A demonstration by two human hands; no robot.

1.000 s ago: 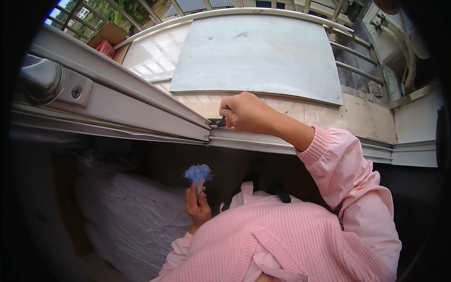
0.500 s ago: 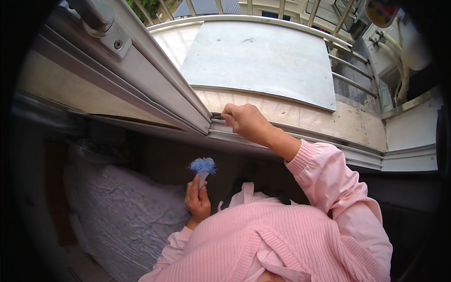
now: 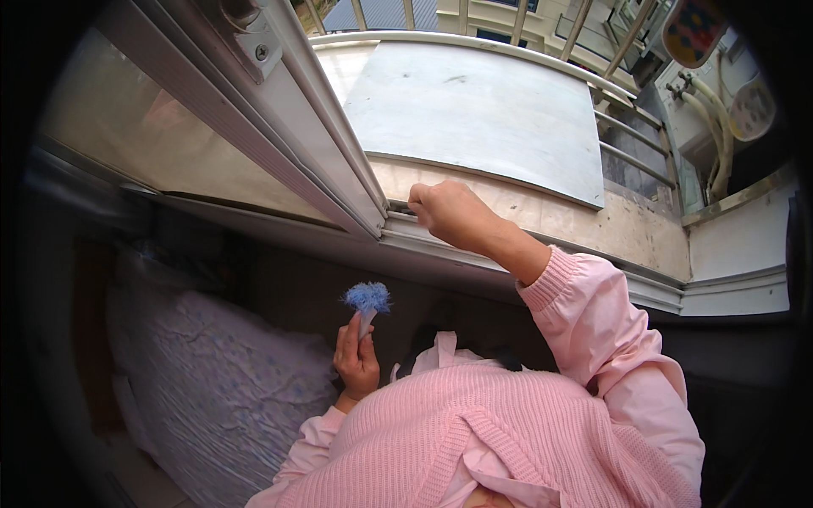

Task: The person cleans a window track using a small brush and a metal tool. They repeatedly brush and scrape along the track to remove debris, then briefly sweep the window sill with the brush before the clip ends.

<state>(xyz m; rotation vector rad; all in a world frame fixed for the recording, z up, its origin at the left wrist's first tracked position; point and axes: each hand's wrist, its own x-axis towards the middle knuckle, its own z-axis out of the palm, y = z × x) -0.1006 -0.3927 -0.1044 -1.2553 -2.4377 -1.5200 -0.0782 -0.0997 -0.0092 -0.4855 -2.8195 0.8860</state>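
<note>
1. Right hand: closed in a fist on the window track, fingers curled over something too small to identify, right at the foot of the sliding window frame. Against the view a second ago, the fist sits at the same junction of frame and track; the work there is judged ongoing.
2. Left hand: held low, well below and left of the right hand, fingers pinched around the pale handle of a blue fluffy brush, tuft up. It is unchanged in grip and idle as before.
3. Change noted: the head has leaned leftward, so the frame now runs steeply up from the right hand, and its metal latch shows high left.
4. Beyond the right hand: grey ledge slab and railing.
5. Left of the left hand: patterned bedding.
6. Pink knitted sleeves cover both forearms.
</note>
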